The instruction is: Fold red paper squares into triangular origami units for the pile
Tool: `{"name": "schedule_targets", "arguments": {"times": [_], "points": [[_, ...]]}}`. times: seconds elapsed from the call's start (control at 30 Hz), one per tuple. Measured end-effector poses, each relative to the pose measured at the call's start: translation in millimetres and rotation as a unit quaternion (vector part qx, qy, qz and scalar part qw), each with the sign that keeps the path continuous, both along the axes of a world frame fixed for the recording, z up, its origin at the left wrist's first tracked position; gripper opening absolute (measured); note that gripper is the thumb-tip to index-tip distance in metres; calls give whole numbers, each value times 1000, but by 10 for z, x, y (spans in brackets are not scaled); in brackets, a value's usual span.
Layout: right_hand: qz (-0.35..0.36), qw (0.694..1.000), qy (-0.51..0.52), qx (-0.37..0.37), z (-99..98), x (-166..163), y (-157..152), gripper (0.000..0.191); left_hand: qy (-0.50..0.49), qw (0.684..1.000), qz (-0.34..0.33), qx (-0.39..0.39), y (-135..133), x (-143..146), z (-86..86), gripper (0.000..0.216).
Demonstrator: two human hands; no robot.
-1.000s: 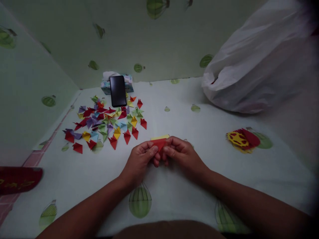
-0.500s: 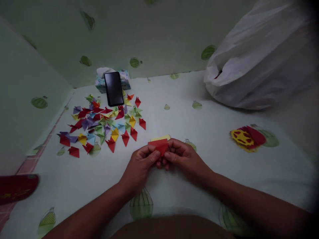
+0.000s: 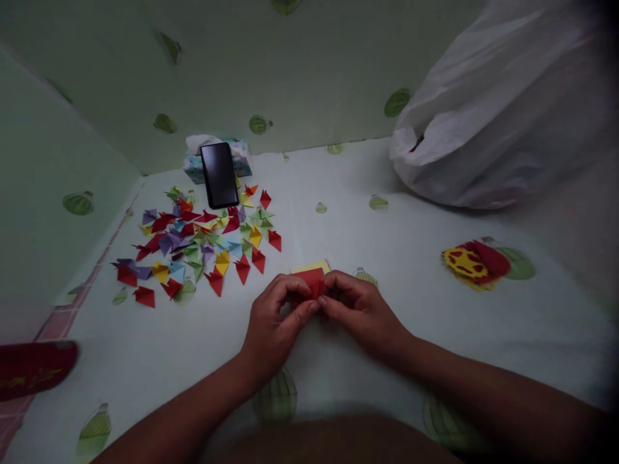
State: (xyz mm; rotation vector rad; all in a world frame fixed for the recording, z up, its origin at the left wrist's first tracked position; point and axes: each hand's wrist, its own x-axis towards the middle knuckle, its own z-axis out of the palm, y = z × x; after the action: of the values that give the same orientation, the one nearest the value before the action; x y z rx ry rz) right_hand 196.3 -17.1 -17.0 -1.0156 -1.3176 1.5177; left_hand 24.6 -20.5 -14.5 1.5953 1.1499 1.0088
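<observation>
A small red paper piece (image 3: 312,281) is pinched between both of my hands over the white cloth. My left hand (image 3: 273,325) grips its left side with curled fingers. My right hand (image 3: 360,309) holds its right side, thumb and fingertips pressed together. A yellow paper slip (image 3: 312,266) lies on the cloth just behind the red piece. To the left is a spread of several folded paper triangles (image 3: 203,241) in red, yellow, green, purple and blue.
A black phone (image 3: 219,174) leans on a tissue box (image 3: 195,169) at the back left. A big white plastic bag (image 3: 503,109) fills the back right. A red and yellow paper cut-out (image 3: 476,263) lies right. A red object (image 3: 33,366) sits at the left edge.
My fingers have closed tighter over the red paper, with the left fingers curling in. The view has shifted slightly; nothing else on the cloth has moved.
</observation>
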Motion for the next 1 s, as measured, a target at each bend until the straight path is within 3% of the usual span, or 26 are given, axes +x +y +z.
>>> {"name": "schedule_targets", "arguments": {"times": [0.13, 0.3, 0.53, 0.73, 0.87, 0.93, 1.0], "points": [[4, 999, 28, -27, 18, 15, 27, 14, -32, 997, 14, -64, -2, 12, -23, 16], [5, 993, 78, -86, 12, 8, 37, 13, -63, 995, 8, -81, -6, 5, -52, 15], [22, 945, 241, -218, -32, -44, 32, 13, -26, 999, -16, -12, -2, -15, -39, 18], [56, 932, 260, -248, -61, -24, 41, 10, -8, 998, -27, 47, 28, -33, -22, 20], [34, 981, 136, -138, -69, -2, 18, 7, 9, 998, -32, 53, 63, -58, -4, 9], [-5, 1000, 6, -3, -62, 16, 9, 18, 20, 999, -33, 37, 76, -64, 13, 5], [-34, 977, -123, 168, -48, 38, 7, 28, 26, 999, -34, 14, 80, -65, 29, 4]]}}
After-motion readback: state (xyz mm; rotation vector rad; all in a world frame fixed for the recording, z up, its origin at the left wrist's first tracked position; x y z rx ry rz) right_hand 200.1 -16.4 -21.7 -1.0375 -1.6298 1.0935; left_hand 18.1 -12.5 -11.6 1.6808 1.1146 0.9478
